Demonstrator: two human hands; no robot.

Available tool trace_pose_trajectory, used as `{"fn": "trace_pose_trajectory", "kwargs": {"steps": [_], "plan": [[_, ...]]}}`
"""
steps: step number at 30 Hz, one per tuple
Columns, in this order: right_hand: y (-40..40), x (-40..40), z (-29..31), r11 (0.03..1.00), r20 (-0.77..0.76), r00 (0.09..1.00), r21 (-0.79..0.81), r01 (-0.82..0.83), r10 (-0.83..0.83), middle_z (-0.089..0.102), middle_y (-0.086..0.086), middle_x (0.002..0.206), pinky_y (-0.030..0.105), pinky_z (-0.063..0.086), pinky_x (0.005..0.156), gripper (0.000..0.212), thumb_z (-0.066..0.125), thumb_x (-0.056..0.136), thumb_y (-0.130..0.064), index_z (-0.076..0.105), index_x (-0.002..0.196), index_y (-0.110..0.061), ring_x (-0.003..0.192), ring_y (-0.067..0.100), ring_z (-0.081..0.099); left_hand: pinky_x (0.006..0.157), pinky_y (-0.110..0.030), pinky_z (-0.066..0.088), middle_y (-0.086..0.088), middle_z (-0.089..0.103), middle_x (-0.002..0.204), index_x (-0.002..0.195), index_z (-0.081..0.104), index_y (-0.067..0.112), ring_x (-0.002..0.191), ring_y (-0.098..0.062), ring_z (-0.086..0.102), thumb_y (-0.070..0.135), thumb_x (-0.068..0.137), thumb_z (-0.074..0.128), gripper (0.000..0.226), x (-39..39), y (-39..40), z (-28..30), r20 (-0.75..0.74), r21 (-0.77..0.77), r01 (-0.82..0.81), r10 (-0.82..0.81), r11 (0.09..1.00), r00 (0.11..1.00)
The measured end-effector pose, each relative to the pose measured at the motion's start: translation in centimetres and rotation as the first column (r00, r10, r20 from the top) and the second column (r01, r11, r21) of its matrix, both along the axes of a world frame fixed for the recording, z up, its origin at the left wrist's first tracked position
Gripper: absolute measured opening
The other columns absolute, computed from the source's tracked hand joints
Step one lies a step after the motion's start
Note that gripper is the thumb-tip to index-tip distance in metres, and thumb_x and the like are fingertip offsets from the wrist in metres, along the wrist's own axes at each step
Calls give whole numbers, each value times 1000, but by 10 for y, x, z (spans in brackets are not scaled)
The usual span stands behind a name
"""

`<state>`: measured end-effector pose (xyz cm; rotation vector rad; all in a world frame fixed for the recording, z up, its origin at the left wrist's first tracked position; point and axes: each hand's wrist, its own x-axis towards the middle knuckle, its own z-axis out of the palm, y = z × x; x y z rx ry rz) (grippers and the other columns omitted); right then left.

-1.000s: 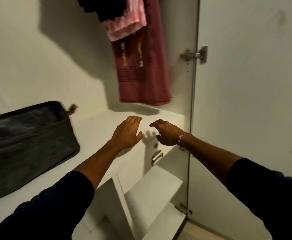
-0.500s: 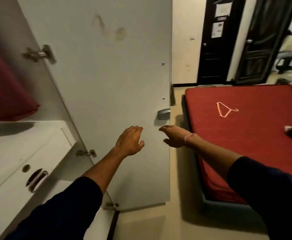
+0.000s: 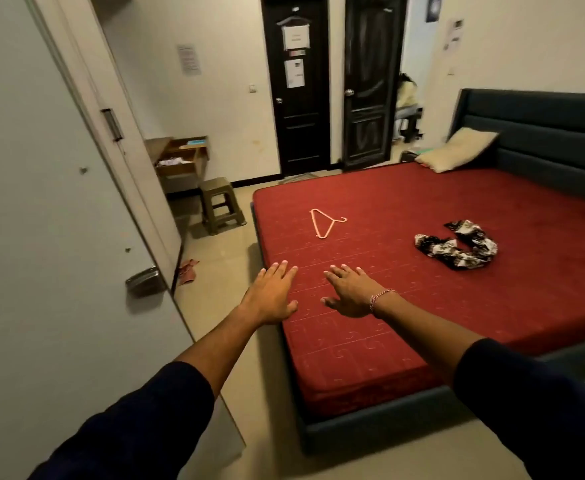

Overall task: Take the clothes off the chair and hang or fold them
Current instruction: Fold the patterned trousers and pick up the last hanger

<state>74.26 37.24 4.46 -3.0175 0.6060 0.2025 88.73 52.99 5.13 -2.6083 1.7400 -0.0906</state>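
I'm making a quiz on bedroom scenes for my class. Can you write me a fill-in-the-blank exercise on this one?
1. The pink hanger lies on the ____ mattress.
2. The patterned black-and-white garment lies to the ____ of the hanger.
3. The left hand and the right hand hold ____.
4. The string bracelet is on the ____ wrist.

Missing words: red; right; nothing; right

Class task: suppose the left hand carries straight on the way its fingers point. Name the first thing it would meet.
Probably the pink hanger lying on the red mattress. The left hand points up-bed towards it, though depth is unclear from one view.
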Motion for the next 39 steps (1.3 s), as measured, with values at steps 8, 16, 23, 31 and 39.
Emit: {"fn": "trace_pose_trajectory", "kwargs": {"steps": [8, 16, 23, 31, 39], "plan": [[-144, -58, -20, 972, -51, 971, 23, 236, -234, 6, 11, 168, 52, 11, 124, 78, 41, 102, -53, 6, 160, -14, 154, 32, 8, 122, -49, 18, -15, 9, 165, 159, 10, 14, 152, -31, 14, 46, 95, 56, 85, -31, -183, -21, -28, 58, 201, -200, 978, 979], [-322, -85, -37, 928, -108, 925, 42, 369, -363, 13, 14, 166, 50, 24, 121, 80, 50, 99, -50, 12, 159, -12, 150, 34, 21, 120, -51, 23, -16, 12, 165, 159, 11, 14, 150, -31, 19, 45, 95, 56, 84, -35, -380, -37, -103, 41, 292, -287, 956, 952], [-461, -103, -55, 893, -109, 901, 130, 432, -420, 24, 14, 161, 45, 38, 114, 76, 55, 99, -43, 19, 157, -10, 141, 35, 38, 117, -51, 29, -19, 15, 163, 158, 13, 13, 148, -33, 27, 46, 94, 59, 86, -47, -520, -58, -172, 46, 339, -327, 940, 929], [-635, -101, -116, 871, -158, 910, 267, 413, -383, 39, 17, 151, 42, 40, 111, 61, 56, 99, -36, 36, 148, -5, 137, 35, 42, 118, -50, 31, -20, 15, 163, 158, 15, 19, 146, -35, 30, 40, 94, 61, 82, -53, -661, -114, -297, 116, 257, -214, 959, 931], [-792, -95, -203, 790, -243, 893, 417, 449, -379, 47, 19, 146, 38, 42, 108, 59, 59, 96, -34, 40, 143, -4, 132, 35, 48, 117, -49, 33, -13, 23, 163, 157, 13, 11, 145, -30, 32, 37, 96, 60, 82, -46, -800, -186, -462, 217, 115, -2, 969, 887]]}}
